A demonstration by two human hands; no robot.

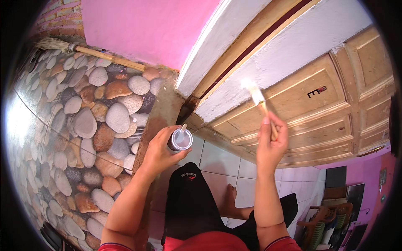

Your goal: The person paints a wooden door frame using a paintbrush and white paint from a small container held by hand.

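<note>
Left hand (161,151), centre: curled round lidless paint can (181,142), likely light, spillable. Right hand (273,136), centre-right: pinching paintbrush (258,98) by handle (264,108), best hold; blurred bristles (252,88), presumably soft.

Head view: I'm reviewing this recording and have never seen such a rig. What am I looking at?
There is no machine here: a person works bare-handed. The picture comes from the left of two wide fisheye cameras worn on the head, looking down, so straight edges bend near the rim. The left hand holds a small can with a pale stick in it. The right hand holds a paintbrush by a wooden door; blur hides whether it touches. On the left, a broom lies on the stone-patterned floor.
</note>
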